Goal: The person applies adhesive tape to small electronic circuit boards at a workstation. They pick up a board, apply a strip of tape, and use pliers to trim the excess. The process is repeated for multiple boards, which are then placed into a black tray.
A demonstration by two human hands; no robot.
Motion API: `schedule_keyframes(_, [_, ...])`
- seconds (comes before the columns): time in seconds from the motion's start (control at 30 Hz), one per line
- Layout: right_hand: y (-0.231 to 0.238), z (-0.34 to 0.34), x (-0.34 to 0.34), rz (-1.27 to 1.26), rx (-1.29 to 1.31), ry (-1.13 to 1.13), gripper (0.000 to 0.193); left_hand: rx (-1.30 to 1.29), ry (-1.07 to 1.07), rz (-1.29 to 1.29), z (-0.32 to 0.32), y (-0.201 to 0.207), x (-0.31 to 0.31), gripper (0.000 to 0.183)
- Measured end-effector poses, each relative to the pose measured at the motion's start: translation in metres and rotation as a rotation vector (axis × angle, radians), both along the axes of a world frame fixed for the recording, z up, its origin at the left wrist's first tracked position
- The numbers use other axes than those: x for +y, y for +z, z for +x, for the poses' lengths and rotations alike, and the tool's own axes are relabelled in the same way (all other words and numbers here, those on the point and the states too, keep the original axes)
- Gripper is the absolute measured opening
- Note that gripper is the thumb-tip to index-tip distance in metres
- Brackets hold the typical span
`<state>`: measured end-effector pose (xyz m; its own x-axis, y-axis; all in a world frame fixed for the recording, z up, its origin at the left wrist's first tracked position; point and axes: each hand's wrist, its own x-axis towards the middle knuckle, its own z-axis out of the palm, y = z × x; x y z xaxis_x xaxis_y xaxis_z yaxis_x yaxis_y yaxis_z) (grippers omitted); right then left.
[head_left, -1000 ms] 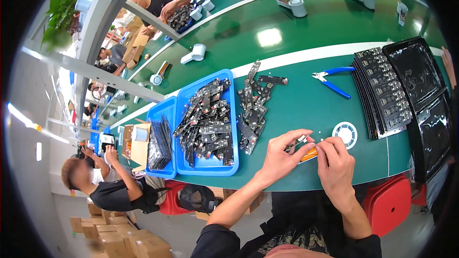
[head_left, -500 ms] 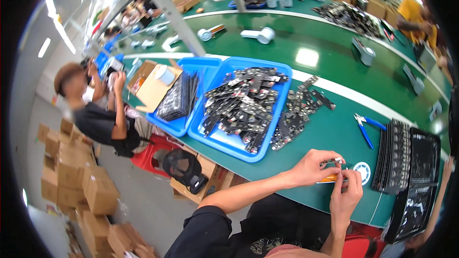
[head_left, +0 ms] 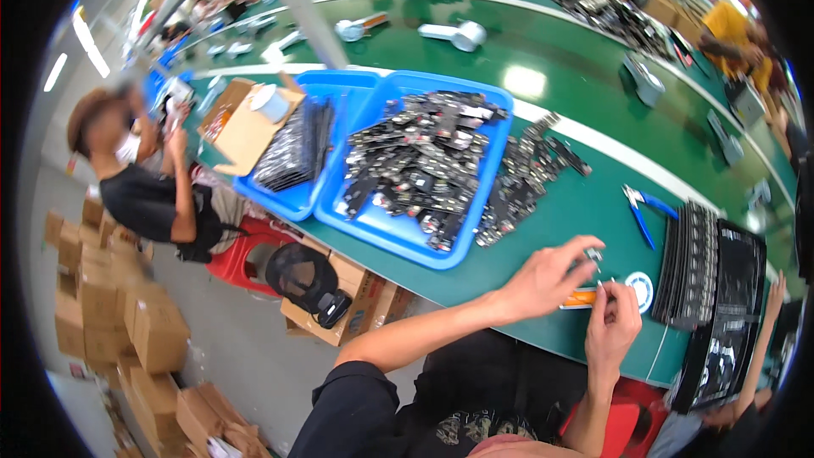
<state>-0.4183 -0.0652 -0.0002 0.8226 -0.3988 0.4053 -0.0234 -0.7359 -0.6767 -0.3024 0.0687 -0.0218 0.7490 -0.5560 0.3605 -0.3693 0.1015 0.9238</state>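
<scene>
My left hand point(head_left: 547, 282) reaches over the table's front edge, with a small dark-and-silver circuit board point(head_left: 594, 255) between the tips of its thumb and index finger. Just to its right, the fingers of my right hand point(head_left: 612, 322) are pinched together; a tiny whitish bit shows at their tips, too small to name. Below the left fingers lies an orange-and-white strip-like thing point(head_left: 578, 298), partly covered by the hand. A white spool point(head_left: 638, 290) with a round hub rests beside my right fingertips.
Blue-handled cutters point(head_left: 644, 214) lie behind the spool. Stacked black board panels point(head_left: 688, 267) stand at the right. A blue tray point(head_left: 394, 239) heaped with black circuit strips sits left, with loose strips point(head_left: 517, 182) beside it. Beyond runs a green conveyor point(head_left: 373, 55). A co-worker point(head_left: 148, 199) sits far left.
My left fingers have moved apart from my right fingertips and loosened, the small board shifting slightly up. The right hand stays pinched. The whole view has shifted a little.
</scene>
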Motion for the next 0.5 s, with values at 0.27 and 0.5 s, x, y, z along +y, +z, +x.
schedule_keyframes(0.27, [-0.005, 0.002, 0.0, 0.01, -0.068, -0.043, 0.012, 0.085, -0.049, 0.304, 0.002, 0.036, 0.014, 0.028])
schedule_keyframes(0.5, [-0.011, -0.002, -0.003, -0.142, -0.133, -0.056, 0.018, 0.032, -0.065, 0.379, -0.003, 0.041, 0.004, 0.03])
